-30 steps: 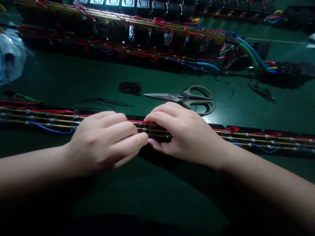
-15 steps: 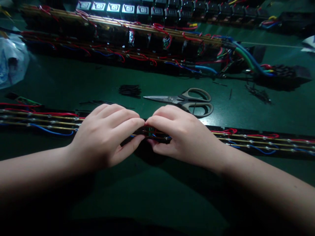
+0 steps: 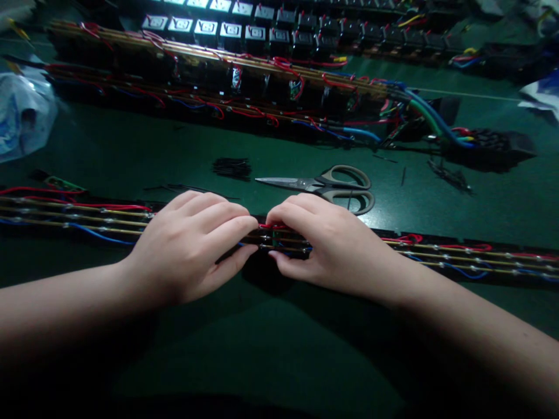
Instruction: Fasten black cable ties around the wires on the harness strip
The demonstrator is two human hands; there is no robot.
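Observation:
A long black strip assembly (image 3: 454,251) with brass rods and red and blue wires runs across the green table in front of me. My left hand (image 3: 192,241) grips it left of the middle, fingers over the far edge and thumb on the near edge. Just to the right, my right hand (image 3: 327,244) pinches the same strip from both edges. Between my fingertips a short piece of the rods, a red wire (image 3: 262,226) and a bit of green board show. My palms and fingers hide the strip beneath them.
Scissors (image 3: 314,185) lie just beyond my right hand. Left of their tip is a bundle of short black pieces (image 3: 231,167), with more black pieces (image 3: 450,176) at the right. Wired assemblies (image 3: 209,52) fill the back. A plastic bag (image 3: 26,116) sits at the left.
My fingertips have moved slightly apart, showing more of the strip between them. The strip is shifted a little rightward on the left side. The camera view has tilted up slightly.

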